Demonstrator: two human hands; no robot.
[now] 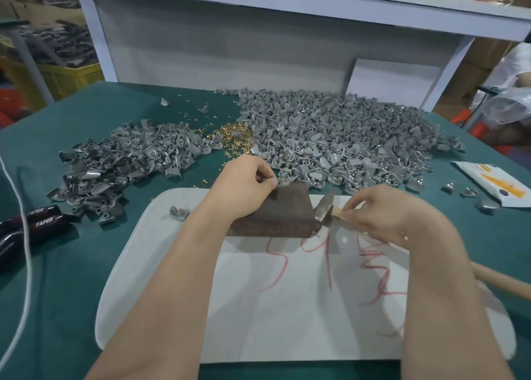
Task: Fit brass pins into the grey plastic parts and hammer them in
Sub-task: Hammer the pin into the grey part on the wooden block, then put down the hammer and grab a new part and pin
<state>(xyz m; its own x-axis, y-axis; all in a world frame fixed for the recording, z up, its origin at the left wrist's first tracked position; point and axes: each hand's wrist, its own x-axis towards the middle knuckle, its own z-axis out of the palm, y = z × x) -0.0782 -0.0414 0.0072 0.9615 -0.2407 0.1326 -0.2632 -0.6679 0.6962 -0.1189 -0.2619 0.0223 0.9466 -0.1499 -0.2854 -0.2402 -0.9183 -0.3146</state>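
My left hand (247,185) rests on the far edge of a dark brown block (275,218) and pinches a small grey plastic part (283,178), mostly hidden by my fingers. My right hand (385,215) grips a wooden-handled hammer (326,208) close to its metal head, which lies against the block's right side. The handle (505,283) sticks out to the lower right. Loose brass pins (232,138) lie in a heap behind my left hand. A big pile of grey parts (339,138) spreads to the right and a smaller pile (120,164) to the left.
The block sits on a white board (287,307) with red scribbles, on a green table (57,293). One grey part (178,212) lies on the board's left. Black taped handles (34,224) and a white cord (26,264) lie at the left, a white-orange packet (494,182) at the right.
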